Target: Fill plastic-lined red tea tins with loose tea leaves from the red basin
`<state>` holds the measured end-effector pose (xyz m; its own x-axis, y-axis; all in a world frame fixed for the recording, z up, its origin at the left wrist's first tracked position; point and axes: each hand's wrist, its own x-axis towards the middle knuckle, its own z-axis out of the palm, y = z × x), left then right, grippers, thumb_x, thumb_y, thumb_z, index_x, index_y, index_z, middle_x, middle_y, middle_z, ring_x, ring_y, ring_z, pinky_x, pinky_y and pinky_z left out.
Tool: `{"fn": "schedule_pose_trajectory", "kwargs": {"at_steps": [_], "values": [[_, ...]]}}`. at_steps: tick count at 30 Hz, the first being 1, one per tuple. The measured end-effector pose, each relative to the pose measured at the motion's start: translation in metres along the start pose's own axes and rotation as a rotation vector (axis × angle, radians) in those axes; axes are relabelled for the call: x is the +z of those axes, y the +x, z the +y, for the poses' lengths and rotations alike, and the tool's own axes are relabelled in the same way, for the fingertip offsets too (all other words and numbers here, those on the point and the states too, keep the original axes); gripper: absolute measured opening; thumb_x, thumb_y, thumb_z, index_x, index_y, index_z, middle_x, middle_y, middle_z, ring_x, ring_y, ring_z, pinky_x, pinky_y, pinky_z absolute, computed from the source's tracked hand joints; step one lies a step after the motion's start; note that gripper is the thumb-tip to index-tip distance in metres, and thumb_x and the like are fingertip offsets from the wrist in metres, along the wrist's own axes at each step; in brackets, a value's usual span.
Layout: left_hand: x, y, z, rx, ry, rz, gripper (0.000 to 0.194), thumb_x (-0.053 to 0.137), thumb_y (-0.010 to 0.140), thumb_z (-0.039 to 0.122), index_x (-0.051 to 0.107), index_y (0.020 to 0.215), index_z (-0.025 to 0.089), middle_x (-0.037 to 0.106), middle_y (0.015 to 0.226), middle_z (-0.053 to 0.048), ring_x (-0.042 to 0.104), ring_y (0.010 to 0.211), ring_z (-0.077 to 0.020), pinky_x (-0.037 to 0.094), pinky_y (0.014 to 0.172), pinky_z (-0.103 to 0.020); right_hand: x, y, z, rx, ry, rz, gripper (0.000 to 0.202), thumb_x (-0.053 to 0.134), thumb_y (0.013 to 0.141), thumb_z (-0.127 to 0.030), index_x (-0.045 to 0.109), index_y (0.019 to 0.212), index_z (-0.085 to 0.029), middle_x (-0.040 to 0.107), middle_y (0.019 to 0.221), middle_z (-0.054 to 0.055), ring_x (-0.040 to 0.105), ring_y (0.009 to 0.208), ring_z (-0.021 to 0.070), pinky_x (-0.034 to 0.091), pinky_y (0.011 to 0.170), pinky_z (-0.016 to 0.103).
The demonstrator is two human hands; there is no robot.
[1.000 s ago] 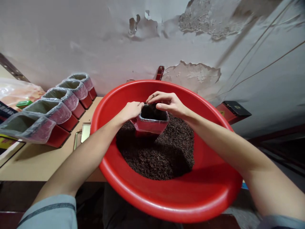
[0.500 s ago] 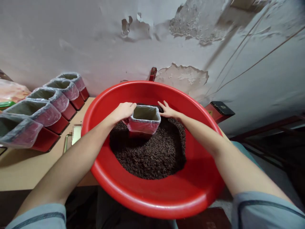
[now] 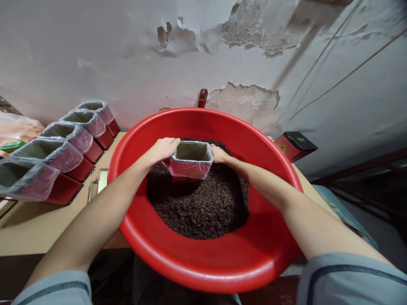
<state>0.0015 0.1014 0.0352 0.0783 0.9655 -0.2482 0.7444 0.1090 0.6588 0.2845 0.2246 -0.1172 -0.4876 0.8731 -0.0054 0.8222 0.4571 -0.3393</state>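
A red rectangular box (image 3: pixel 191 170) lined with a clear plastic bag stands in the large red basin (image 3: pixel 210 264), its open top facing up. The bag is folded over the box's rim. My left hand (image 3: pixel 165 149) grips the box's left side, thumb near the top edge. At the opposite side, my right hand (image 3: pixel 218 153) is closed on the right edge, its fingertips partly hidden. Around and below the box lies a heap of dark, loose material like tea leaves (image 3: pixel 203 216). Inside the box I see only the greenish-grey liner; its bottom is hidden.
Several similar lined red boxes (image 3: pixel 71 167) stand in a row on the wooden table (image 3: pixel 34 237) at left. A red box with a black end (image 3: pixel 297 146) lies right of the basin. Behind the basin, a small dark red object (image 3: pixel 202 98) leans against the peeling wall.
My right hand has closed from spread fingers onto the box's right edge. My left hand keeps its grip. The view has shifted slightly.
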Motion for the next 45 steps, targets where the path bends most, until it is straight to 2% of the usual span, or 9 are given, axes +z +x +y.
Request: {"fn": "schedule_pose_trajectory", "kwargs": {"at_steps": [9, 14, 17, 22, 27, 32, 39, 42, 45], "values": [[0.001, -0.002, -0.003, -0.005, -0.023, 0.012, 0.049, 0.036, 0.109, 0.044, 0.073, 0.125, 0.016, 0.075, 0.124, -0.016, 0.072, 0.059, -0.0175, 0.059, 0.053, -0.028, -0.016, -0.019, -0.013, 0.150, 0.264, 0.245, 0.053, 0.079, 0.069, -0.025, 0.071, 0.122, -0.021, 0.076, 0.125, 0.008, 0.069, 0.119, 0.0275, 0.051, 0.112, 0.044], [0.002, 0.002, -0.007, 0.025, -0.038, 0.017, 0.049, 0.036, 0.108, 0.045, 0.073, 0.124, 0.016, 0.075, 0.123, -0.016, 0.072, 0.058, -0.0177, 0.060, 0.054, -0.029, -0.045, -0.028, -0.026, 0.191, 0.396, 0.384, 0.052, 0.077, 0.062, -0.026, 0.069, 0.113, -0.019, 0.077, 0.110, 0.006, 0.071, 0.104, 0.0255, 0.055, 0.105, 0.044], [0.002, 0.003, -0.008, 0.027, -0.024, 0.010, 0.050, 0.035, 0.108, 0.044, 0.073, 0.124, 0.016, 0.078, 0.117, -0.016, 0.074, 0.060, -0.0194, 0.060, 0.055, -0.028, -0.077, -0.031, -0.040, 0.115, 0.539, 0.481, 0.057, 0.079, 0.059, -0.034, 0.066, 0.113, -0.022, 0.073, 0.112, 0.004, 0.069, 0.106, 0.0265, 0.056, 0.104, 0.046], [0.002, 0.004, -0.007, 0.041, -0.033, 0.008, 0.049, 0.035, 0.108, 0.042, 0.074, 0.123, 0.016, 0.079, 0.110, -0.014, 0.076, 0.065, -0.0218, 0.060, 0.057, -0.028, -0.122, -0.033, -0.083, -0.195, 0.898, 0.642, 0.063, 0.090, 0.054, -0.044, 0.062, 0.109, -0.028, 0.070, 0.110, 0.002, 0.067, 0.108, 0.0276, 0.059, 0.098, 0.050], [0.002, 0.003, -0.007, 0.064, -0.028, 0.018, 0.051, 0.034, 0.108, 0.041, 0.073, 0.124, 0.014, 0.079, 0.111, -0.015, 0.076, 0.065, -0.0221, 0.060, 0.056, -0.029, -0.127, -0.038, -0.140, -0.323, 0.933, 0.549, 0.068, 0.090, 0.061, -0.055, 0.063, 0.118, -0.030, 0.069, 0.124, 0.004, 0.064, 0.122, 0.0288, 0.058, 0.102, 0.051], [0.001, -0.005, -0.006, 0.053, -0.029, 0.002, 0.051, 0.033, 0.110, 0.043, 0.071, 0.129, 0.014, 0.080, 0.104, -0.015, 0.078, 0.065, -0.0223, 0.060, 0.057, -0.026, -0.115, -0.044, -0.170, -0.415, 0.980, 0.406, 0.055, 0.093, 0.062, -0.053, 0.069, 0.104, -0.027, 0.074, 0.123, 0.004, 0.067, 0.121, 0.0271, 0.053, 0.108, 0.051], [-0.001, -0.010, -0.005, 0.093, -0.090, -0.031, 0.032, 0.053, 0.097, 0.018, 0.076, 0.119, 0.016, 0.082, 0.105, -0.010, 0.079, 0.075, -0.0213, 0.061, 0.062, -0.022, -0.123, -0.050, -0.172, -0.527, 0.847, 0.289, 0.033, 0.092, 0.072, -0.045, 0.081, 0.095, -0.025, 0.077, 0.116, 0.005, 0.069, 0.117, 0.0256, 0.051, 0.112, 0.050], [0.001, -0.007, -0.004, 0.046, -0.105, -0.007, 0.032, 0.051, 0.102, 0.025, 0.075, 0.122, 0.016, 0.082, 0.107, -0.012, 0.079, 0.076, -0.0220, 0.062, 0.062, -0.024, -0.128, -0.048, -0.165, -0.482, 0.805, 0.181, 0.043, 0.092, 0.073, -0.045, 0.082, 0.109, -0.024, 0.078, 0.116, 0.006, 0.071, 0.110, 0.0255, 0.056, 0.105, 0.049], [0.002, -0.005, -0.001, -0.001, -0.072, 0.016, 0.045, 0.040, 0.110, 0.040, 0.072, 0.126, 0.014, 0.081, 0.107, -0.015, 0.079, 0.070, -0.0217, 0.062, 0.061, -0.026, -0.129, -0.045, -0.138, -0.384, 0.789, 0.164, 0.061, 0.089, 0.075, -0.054, 0.075, 0.127, -0.026, 0.077, 0.122, 0.007, 0.073, 0.108, 0.0255, 0.058, 0.103, 0.050]]}}
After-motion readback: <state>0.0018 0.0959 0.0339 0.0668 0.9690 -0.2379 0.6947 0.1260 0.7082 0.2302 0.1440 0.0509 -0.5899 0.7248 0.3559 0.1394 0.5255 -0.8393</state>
